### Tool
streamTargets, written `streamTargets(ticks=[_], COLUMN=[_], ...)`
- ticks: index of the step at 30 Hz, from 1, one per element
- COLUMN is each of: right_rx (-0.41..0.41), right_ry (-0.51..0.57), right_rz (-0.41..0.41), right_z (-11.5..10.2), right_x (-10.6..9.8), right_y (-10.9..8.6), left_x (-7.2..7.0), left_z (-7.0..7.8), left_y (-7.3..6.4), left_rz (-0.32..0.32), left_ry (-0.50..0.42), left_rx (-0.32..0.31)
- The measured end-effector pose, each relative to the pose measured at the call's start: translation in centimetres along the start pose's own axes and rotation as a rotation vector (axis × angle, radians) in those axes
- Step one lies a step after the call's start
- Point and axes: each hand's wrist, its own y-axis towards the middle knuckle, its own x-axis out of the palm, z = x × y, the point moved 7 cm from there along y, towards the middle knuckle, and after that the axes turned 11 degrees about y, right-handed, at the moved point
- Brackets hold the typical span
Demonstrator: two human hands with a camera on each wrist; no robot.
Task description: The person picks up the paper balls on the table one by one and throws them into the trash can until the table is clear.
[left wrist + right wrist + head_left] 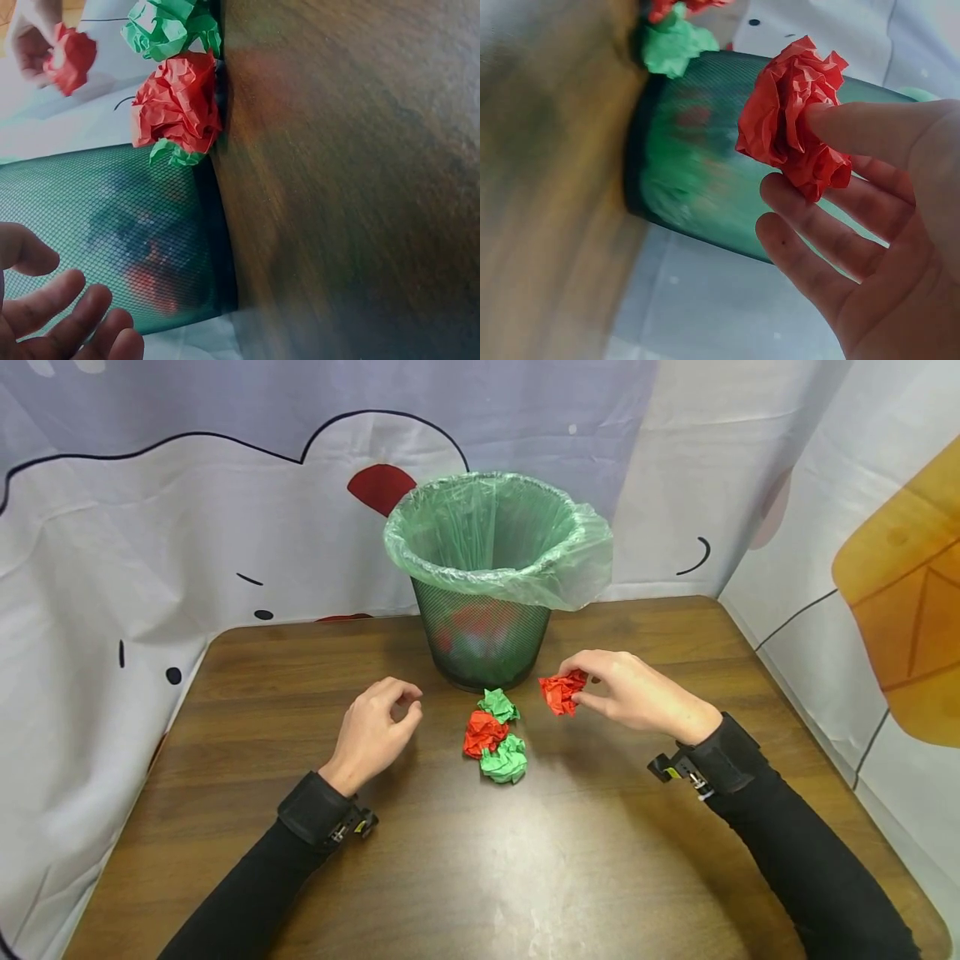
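My right hand (633,692) pinches a crumpled red paper ball (561,693) between thumb and fingers, held above the table to the right of the other balls. The right wrist view shows this red ball (795,120) close up, in front of the bin. On the table, a second red paper ball (483,733) lies between a green ball (498,706) behind it and another green ball (506,760) in front. Left of this group, my left hand (372,731) hovers with loosely bent fingers and nothing in them; the left wrist view shows its fingers (90,307) apart from the balls.
A dark mesh bin (480,635) with a green plastic liner (592,560) folded over its rim stands at the table's back edge. Red and other colours show through its mesh. Behind the wooden table (450,877) hangs a printed curtain (225,543).
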Motion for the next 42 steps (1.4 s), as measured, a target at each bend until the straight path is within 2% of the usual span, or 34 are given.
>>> streamTargets(ticks=[20, 32, 42], right_rx=[-0.214, -0.249, -0.238], right_ry=[-0.093, -0.14, -0.162], right_rz=[0.127, 0.186, 0.18], right_z=[-5.4, -7.8, -8.6], right_x=[-8.0, -12.1, -13.7], right_y=[2.2, 4.5, 7.2], left_x=[0.2, 0.5, 0.5], left_z=[-0.3, -0.4, -0.5], left_y=[-0.4, -0.7, -0.9], left_rz=[-0.023, -0.032, -0.019], left_ry=[0.011, 0.009, 0.01], left_rx=[-0.007, -0.012, -0.009])
